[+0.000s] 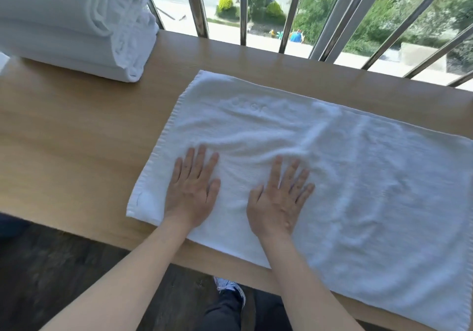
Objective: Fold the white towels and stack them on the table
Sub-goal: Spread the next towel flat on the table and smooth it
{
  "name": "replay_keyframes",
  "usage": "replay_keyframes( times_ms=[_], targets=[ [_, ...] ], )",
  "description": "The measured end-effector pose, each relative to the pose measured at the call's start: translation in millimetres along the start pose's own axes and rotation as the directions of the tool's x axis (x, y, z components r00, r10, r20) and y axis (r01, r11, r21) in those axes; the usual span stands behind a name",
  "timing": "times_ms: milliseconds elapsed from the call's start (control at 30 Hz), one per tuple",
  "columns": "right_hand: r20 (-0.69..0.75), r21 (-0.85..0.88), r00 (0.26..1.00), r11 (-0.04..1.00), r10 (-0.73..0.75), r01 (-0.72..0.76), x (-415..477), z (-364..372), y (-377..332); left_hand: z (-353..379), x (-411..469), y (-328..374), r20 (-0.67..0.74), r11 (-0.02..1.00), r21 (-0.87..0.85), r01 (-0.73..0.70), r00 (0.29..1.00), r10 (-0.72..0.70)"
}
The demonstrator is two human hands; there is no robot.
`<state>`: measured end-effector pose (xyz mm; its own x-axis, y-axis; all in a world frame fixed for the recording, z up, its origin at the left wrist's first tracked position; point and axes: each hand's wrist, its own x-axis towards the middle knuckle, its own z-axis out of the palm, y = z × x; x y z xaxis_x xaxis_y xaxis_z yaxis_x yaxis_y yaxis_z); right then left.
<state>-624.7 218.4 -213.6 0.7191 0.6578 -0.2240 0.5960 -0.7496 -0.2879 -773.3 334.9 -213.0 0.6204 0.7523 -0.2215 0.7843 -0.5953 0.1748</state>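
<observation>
1. Spread open on the table, right of centre: a white towel, rumpled through the middle, near hem close to the table's near edge.
2. Pressed flat on its near left part: left hand and right hand, fingers straight, gripping nothing, likely smoothing creases before folding.
3. Kept far left, well apart: stack of folded towels, probably to leave folding room.

There is one spread white terry towel, one stack of folded white towels, one light wooden counter, and two hands: left hand, right hand.
</observation>
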Motion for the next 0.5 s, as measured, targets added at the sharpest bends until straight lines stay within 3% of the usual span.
replay_keyframes(
  times_ms=[133,233,367,433,500],
  targets=[
    [0.010,-0.039,0.982,0.981,-0.190,0.191,-0.9,13.4,-19.7,1.0,-0.5,-9.1,0.036,0.996,0.004,-0.087,0.996,0.087],
    [-0.028,-0.086,0.985,0.982,-0.170,0.167,1.5,19.3,-20.4,-5.9,1.7,-41.6,0.050,0.988,0.012,-0.153,0.987,0.152],
    [-0.051,-0.133,0.981,0.975,-0.186,0.178,0.2,21.9,-21.1,-13.9,13.3,-61.0,0.007,0.993,-0.016,-0.115,0.993,0.115],
    [-0.039,-0.137,0.985,0.977,-0.168,0.161,1.3,21.6,-22.3,-16.2,28.8,-52.0,-0.028,0.974,-0.040,-0.223,0.975,0.222],
    [-0.041,-0.149,0.984,0.975,-0.171,0.163,0.1,20.9,-23.0,-14.3,43.9,-38.0,-0.048,0.903,0.007,-0.430,0.902,0.429]
  ],
)
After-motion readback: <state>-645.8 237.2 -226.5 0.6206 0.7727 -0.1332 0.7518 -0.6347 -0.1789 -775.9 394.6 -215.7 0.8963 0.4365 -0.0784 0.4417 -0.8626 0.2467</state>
